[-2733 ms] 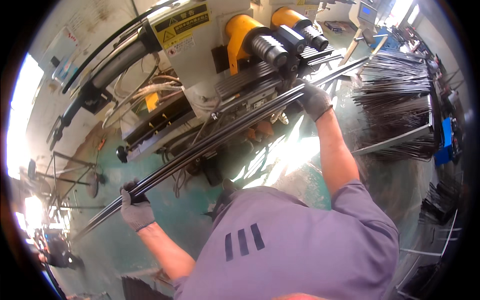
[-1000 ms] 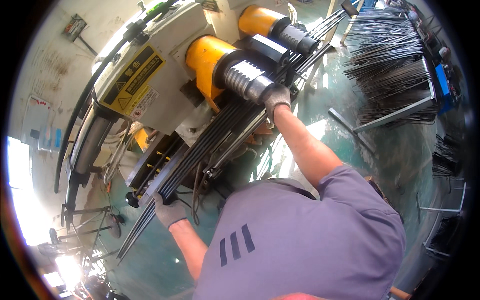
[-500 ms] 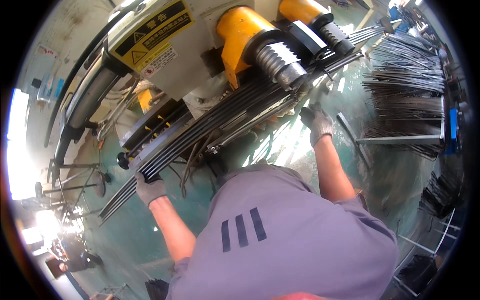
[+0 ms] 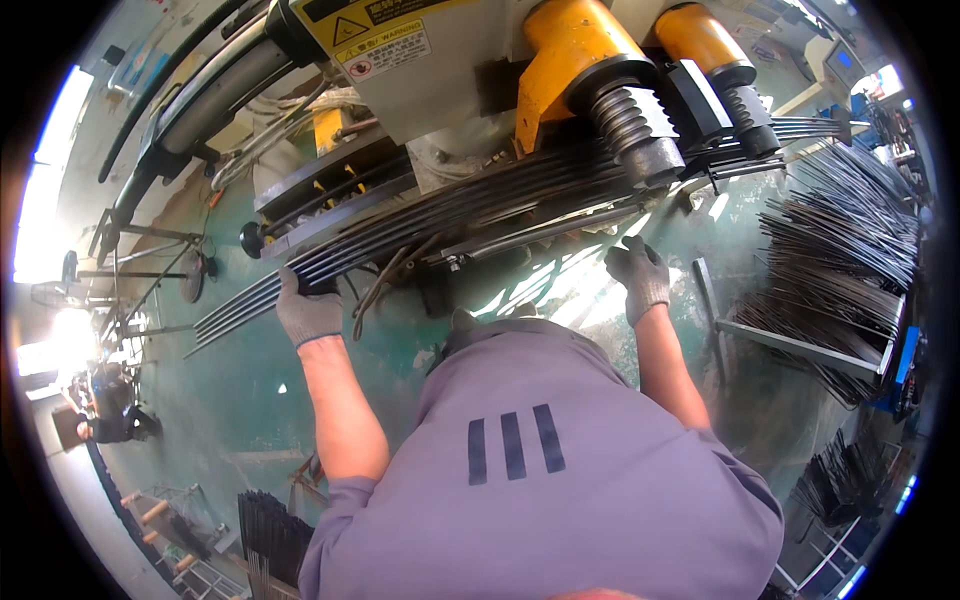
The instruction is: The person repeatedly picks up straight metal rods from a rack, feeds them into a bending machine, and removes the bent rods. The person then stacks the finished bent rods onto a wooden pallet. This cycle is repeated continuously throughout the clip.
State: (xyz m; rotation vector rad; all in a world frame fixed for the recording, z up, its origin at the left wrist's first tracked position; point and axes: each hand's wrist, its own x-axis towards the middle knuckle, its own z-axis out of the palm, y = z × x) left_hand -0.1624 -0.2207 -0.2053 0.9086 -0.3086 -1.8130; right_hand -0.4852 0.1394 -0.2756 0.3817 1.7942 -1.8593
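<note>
Several long dark metal rods lie side by side along the machine, running from the left up to the far right. My left hand, in a grey work glove, grips the rods near their left ends, its thumb on top and the other fingers partly hidden. My right hand, gloved alike, hangs over the floor on the near side of the machine, apart from the rods. Its fingers are slightly bent and spread, with nothing visible in them. Above the rods stand two yellow machine heads with grooved metal rollers.
A rack heaped with thin metal rods stands at the right. More dark rods are bundled at lower left. A floor fan and a person are at the far left. A cable dangles beneath the machine.
The view has shifted, so the machine sits further right and higher. My left hand remains on the rods. My right hand now appears lower, farther from the rods and rollers.
</note>
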